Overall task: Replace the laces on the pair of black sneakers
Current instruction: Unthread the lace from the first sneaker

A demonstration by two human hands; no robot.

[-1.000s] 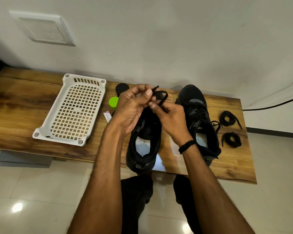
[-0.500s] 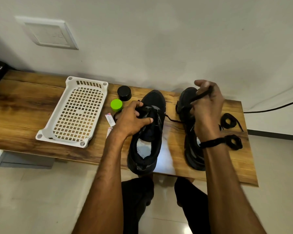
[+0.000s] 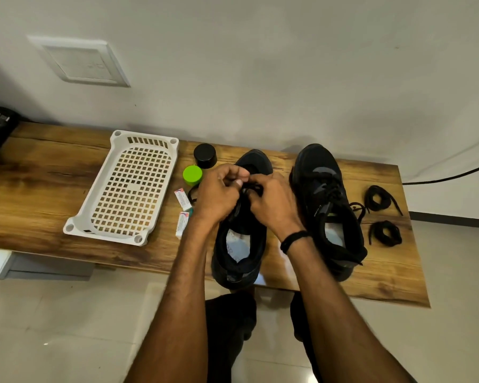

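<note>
A left hand (image 3: 219,196) and right hand (image 3: 273,204) pinch a black lace (image 3: 254,187) above one black sneaker (image 3: 241,246) at the wooden bench's (image 3: 39,194) front edge. Its laced mate (image 3: 325,205) and coiled laces (image 3: 385,234) toward the right end suggest the job is under half done.

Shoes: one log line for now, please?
left hand, right hand: pinching lace over left sneaker | right sneaker: laced | coiled laces: beside it

Left sneaker (image 3: 239,244), right sneaker (image 3: 324,205) upright, side by side — right laced; left's lace (image 3: 253,187) seemingly half-threaded; coiled laces (image 3: 390,239) beside right.
</note>
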